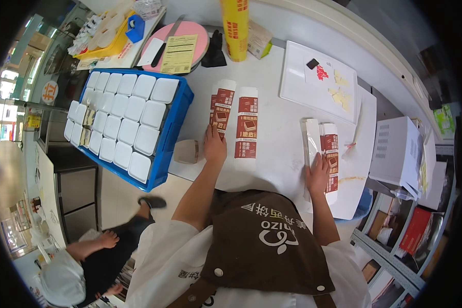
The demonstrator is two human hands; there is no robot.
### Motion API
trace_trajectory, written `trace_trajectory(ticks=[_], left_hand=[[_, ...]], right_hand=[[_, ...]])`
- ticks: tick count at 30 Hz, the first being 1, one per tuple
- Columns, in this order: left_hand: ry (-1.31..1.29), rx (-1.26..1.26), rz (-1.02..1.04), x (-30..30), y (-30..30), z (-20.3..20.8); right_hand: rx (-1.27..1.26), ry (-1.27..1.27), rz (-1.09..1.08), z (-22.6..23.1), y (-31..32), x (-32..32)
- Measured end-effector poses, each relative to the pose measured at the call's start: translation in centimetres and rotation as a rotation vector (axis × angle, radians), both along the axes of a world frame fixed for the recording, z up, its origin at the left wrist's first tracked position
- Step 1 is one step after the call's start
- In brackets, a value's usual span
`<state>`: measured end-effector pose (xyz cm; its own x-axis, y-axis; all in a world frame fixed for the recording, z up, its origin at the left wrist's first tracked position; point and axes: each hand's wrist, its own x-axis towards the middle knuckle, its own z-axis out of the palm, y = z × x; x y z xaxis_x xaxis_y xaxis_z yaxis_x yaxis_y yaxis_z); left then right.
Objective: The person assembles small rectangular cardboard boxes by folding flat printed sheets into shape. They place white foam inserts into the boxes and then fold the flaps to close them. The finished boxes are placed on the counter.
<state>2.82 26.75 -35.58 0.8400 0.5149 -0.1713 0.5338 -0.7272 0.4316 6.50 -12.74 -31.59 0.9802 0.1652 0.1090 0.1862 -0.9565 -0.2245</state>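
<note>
From my remote view, the white tabletop (280,138) fills the middle, with a blue crate (176,127) at its left edge and a white tray (295,77) at the far right. Three brown-and-white cartons lie on the tabletop: the left carton (224,105), the middle carton (247,126) just beside it, and the right carton (331,154) next to a pale strip (310,134). My left hand (215,145) rests its fingers on the left carton; my right hand (318,172) has its own between strip and right carton. I can't tell whether either is gripping. I'd judge it early: all three cartons look flat and unfilled, while the white containers (152,113) in the crate show bare tops, so most work seems left.
</note>
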Motion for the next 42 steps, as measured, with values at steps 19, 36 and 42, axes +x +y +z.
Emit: trace_trajectory(ticks=[19,36,42], left_hand=[[0.136,-0.251,0.348,3.1,0.5,3.5],[-0.033,-1.025,0.226,4.0,0.8,-1.1],[0.095,-1.088,0.19,3.6,-0.2,-1.0]], right_hand=[[1.335,1.006,-0.565,-2.3,14.1,0.3],[1.025,0.779,-0.239,-4.5,21.7,1.8],[1.261,0.652,-0.477,-5.2,21.5,1.7]])
